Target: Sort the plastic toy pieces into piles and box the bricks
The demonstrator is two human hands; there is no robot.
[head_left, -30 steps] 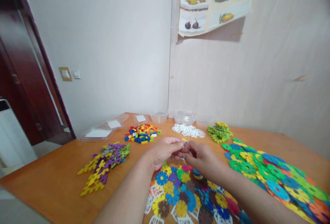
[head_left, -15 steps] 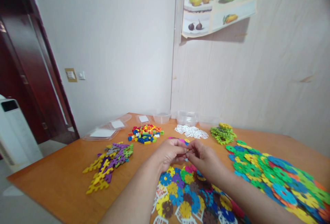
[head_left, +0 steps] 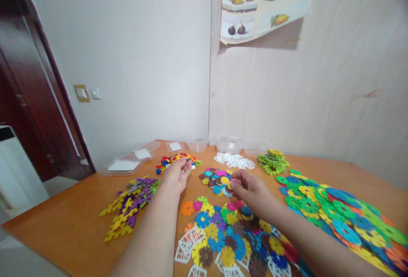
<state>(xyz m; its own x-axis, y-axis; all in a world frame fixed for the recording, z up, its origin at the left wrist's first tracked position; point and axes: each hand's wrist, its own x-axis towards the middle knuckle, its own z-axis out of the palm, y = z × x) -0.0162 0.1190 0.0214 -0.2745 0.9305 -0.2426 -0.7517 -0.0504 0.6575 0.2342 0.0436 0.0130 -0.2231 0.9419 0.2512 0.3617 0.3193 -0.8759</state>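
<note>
My left hand point(head_left: 176, 175) hovers at the pile of small coloured building bricks point(head_left: 165, 163), its fingers stretched out and partly covering the pile. No held object shows in it. My right hand point(head_left: 250, 187) is beside a small heap of flower-shaped discs point(head_left: 213, 176), with its thumb and fingers curled toward each other. Whatever may be between those fingertips is too small to make out. Below both hands spreads a larger pile of notched flower discs point(head_left: 219, 221), mixed with white lattice pieces point(head_left: 188, 243).
Purple, yellow and grey jagged pieces point(head_left: 134, 202) lie at left. Large notched discs point(head_left: 338, 213) cover the right side. White lattice pieces point(head_left: 234, 160), green interlocking pieces point(head_left: 273, 163), clear plastic tubs point(head_left: 198, 145) and lids point(head_left: 123, 166) line the back of the wooden table point(head_left: 63, 213).
My hands were together over the small disc heap; now they are apart. My left hand has moved left to the bricks, while my right hand stays near the heap. The view has shifted slightly.
</note>
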